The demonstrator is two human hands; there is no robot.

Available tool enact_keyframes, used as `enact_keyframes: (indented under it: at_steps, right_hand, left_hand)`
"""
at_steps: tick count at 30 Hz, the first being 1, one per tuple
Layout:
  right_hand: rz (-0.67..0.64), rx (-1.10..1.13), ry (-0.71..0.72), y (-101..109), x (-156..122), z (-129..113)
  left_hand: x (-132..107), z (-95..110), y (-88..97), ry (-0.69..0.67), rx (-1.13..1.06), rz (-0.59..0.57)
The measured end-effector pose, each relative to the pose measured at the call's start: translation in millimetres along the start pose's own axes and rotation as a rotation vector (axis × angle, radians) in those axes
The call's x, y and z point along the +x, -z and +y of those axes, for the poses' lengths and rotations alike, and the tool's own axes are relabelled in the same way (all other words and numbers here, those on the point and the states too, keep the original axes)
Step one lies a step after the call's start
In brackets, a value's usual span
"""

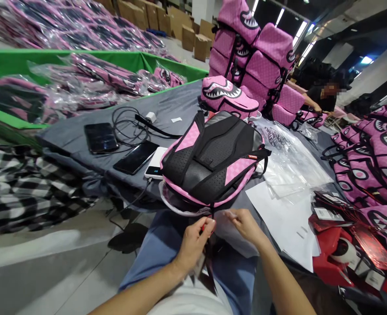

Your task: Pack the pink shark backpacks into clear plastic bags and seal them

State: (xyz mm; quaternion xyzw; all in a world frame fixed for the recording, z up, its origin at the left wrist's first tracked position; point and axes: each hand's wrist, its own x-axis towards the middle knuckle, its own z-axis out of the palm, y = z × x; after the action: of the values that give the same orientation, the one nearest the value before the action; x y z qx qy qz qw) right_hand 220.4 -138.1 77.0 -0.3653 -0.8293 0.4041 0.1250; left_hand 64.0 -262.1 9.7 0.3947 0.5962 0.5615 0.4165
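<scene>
The left hand (195, 240) holds a small red item (204, 228), thumb and index finger pinched together; the dark strips hanging below are too blurred to identify. The right hand (246, 223) pinches a crumpled translucent plastic film (236, 243) between thumb and fingers. The pink-and-black padded backpack (218, 148) lies back panel up at the near edge of the grey cloth-covered table (68, 124), just beyond both hands. The work appears partway along: handling is confined to the backpack's near end, and the film does not yet cover the back panel. Whether the red item is attached cannot be determined. At right, red card tags (374, 245), white paper sheets (279, 227) and clear printed plastic bags (285, 162) restrict table space. At left, a white rectangular power bank (157, 162) sits just beside the backpack, near 2 flat black phones (136, 157). Beyond stand stacked pink backpacks (269, 57), a green-walled bin (114, 57) and brown cardboard boxes (188, 37).
</scene>
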Motion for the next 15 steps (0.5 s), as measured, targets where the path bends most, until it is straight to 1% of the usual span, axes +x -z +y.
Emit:
enact_keyframes:
  at_steps: [2,4,6,8,9,10,11,12,13,15]
  right_hand:
    - [-0.003,0.048,0.014,-9,13,-5]
    - [-0.013,0.098,0.015,-14,20,-9]
    - [-0.042,0.154,-0.008,-17,21,-13]
    - [-0.031,0.185,-0.049,-22,19,-16]
    - [0.001,0.184,-0.068,-25,17,-18]
    - [0.042,0.175,-0.083,-28,16,-19]
    - [0.077,0.162,-0.094,-31,16,-19]
    - [0.102,0.149,-0.102,-34,16,-19]
    - [0.120,0.137,-0.110,-37,16,-19]
    - [0.136,0.120,-0.119,-39,18,-19]
  left_hand:
    - [-7,-5,-7.3,-0.191,0.180,0.018]
    - [-9,-12,-17.1,-0.399,0.352,-0.005]
    - [-8,-19,-24.1,-0.578,0.522,-0.030]
    - [-7,-23,-25.1,-0.690,0.648,-0.036]
    - [-8,-25,-23.1,-0.716,0.671,-0.041]
    - [-8,-26,-19.5,-0.711,0.664,-0.045]
    - [-9,-28,-14.9,-0.664,0.627,-0.030]
    - [-10,-29,-9.8,-0.573,0.568,0.014]
    - [-11,-30,-4.8,-0.449,0.494,0.090]
    - [-8,-32,2.1,-0.169,0.310,0.280]
